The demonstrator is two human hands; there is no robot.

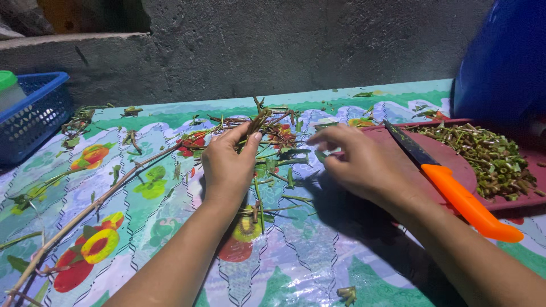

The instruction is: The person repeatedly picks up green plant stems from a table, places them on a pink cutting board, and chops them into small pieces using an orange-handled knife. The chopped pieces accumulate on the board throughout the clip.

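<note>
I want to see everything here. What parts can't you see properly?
- Blue tub, head view: cut off by the top and right edges.
- Basket: cut off by the left edge.
- Right hand fingers: curled under, so what they pinch is hidden.
- Knife blade: dark, its edge is hard to make out.
- Chopped stems: too small to tell apart.

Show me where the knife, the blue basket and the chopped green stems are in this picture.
knife [465, 200]: head view, on the middle of its orange handle.
blue basket [35, 115]: head view, on its front mesh wall.
chopped green stems [488, 156]: head view, on the middle of the pile on the red board.
</note>
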